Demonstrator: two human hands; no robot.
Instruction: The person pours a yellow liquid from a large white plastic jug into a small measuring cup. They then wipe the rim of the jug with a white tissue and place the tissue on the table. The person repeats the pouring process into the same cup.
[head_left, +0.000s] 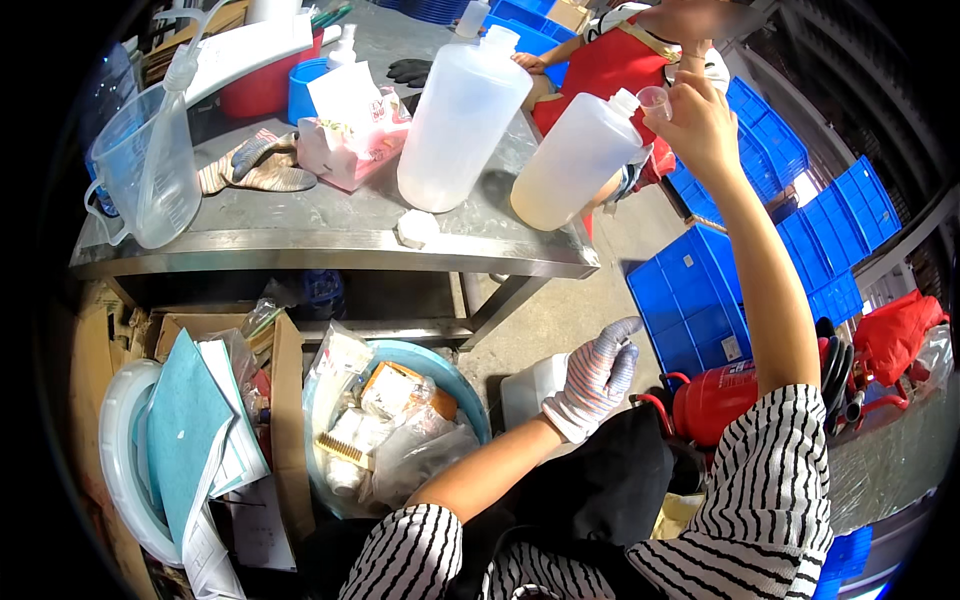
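My bare right hand (pixel 703 125) is raised at the upper right, its fingers closed round a small clear cup (pixel 655 101). Beside the cup is the open neck of a translucent plastic bottle (pixel 575 165); it looks tilted and has yellowish liquid at its base. A larger white bottle (pixel 465 125) stands to its left on the metal table (pixel 330 240). In a striped knit glove, my left hand (pixel 593 382) is held low in front of me with its fingers curled together. Whatever those fingers may hold is hidden. A white faceted cap (pixel 417 229) lies at the table's front edge.
A clear jug (pixel 150 170), work gloves (pixel 258 165) and a tissue pack (pixel 350 145) occupy the table's left. Below are a blue bin of rubbish (pixel 475 385) and a cardboard box (pixel 290 420). Blue crates (pixel 690 300), a red fire extinguisher (pixel 712 400) and another person (pixel 620 60) are rightward.
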